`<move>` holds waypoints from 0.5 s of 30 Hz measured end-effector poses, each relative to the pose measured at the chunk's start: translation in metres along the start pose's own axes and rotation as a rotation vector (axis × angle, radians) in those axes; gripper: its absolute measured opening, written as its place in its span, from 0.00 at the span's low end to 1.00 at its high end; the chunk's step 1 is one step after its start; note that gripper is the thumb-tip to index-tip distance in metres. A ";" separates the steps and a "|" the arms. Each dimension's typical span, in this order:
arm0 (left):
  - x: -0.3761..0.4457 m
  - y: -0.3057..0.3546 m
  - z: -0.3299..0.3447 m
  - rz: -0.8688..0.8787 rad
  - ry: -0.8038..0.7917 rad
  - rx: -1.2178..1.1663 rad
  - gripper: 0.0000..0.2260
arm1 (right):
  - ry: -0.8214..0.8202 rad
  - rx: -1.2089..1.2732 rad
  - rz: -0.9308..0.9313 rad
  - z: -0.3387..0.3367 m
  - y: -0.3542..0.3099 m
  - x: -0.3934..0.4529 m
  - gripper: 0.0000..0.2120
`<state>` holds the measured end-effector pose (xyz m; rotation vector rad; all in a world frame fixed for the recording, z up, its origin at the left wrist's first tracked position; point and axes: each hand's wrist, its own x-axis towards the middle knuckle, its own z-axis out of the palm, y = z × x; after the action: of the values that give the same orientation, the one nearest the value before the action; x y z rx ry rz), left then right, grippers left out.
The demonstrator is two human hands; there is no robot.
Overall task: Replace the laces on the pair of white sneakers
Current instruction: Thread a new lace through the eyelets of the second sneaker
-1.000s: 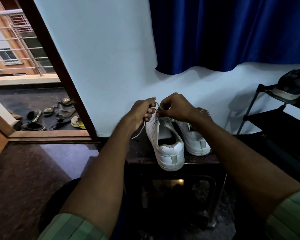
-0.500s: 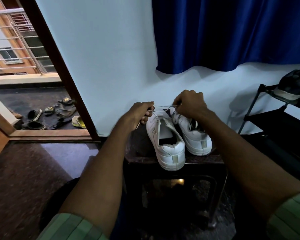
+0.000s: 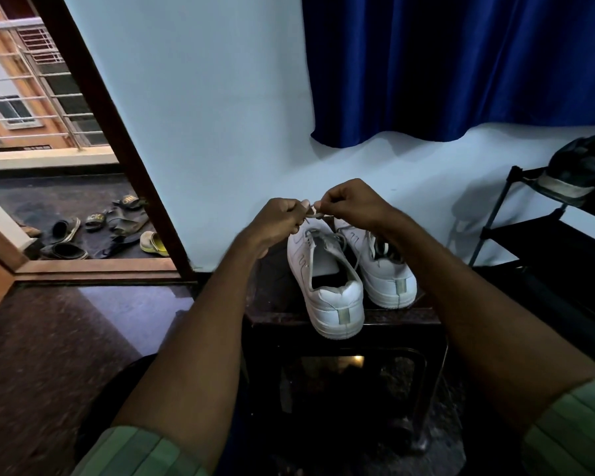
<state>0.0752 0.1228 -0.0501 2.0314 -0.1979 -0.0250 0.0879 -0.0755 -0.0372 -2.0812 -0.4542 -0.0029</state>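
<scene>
Both hands pinch one lace above the left sneaker.

Two smooth white sneakers (image 3: 325, 286) sit heels-out, side by side on a dark glossy stool (image 3: 340, 319). The left hand (image 3: 278, 219) and right hand (image 3: 349, 201), spread apart half a second ago, now meet, fingers curled tight on the thin flat lace (image 3: 312, 213) over the toe end.
</scene>
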 end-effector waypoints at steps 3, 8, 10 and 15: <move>0.003 -0.006 -0.003 0.019 0.029 0.046 0.17 | 0.066 0.044 0.005 -0.003 -0.001 0.000 0.08; 0.002 -0.010 -0.005 0.070 0.076 0.191 0.14 | 0.125 0.074 0.031 -0.007 0.002 -0.001 0.08; 0.002 -0.011 -0.004 0.070 0.121 0.135 0.13 | 0.087 0.055 0.025 -0.009 0.000 -0.003 0.08; 0.000 -0.002 0.000 0.210 0.273 0.115 0.05 | -0.061 0.028 0.038 0.000 -0.004 -0.009 0.13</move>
<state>0.0760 0.1238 -0.0513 2.0931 -0.2431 0.4016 0.0782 -0.0763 -0.0356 -2.0666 -0.4487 0.0886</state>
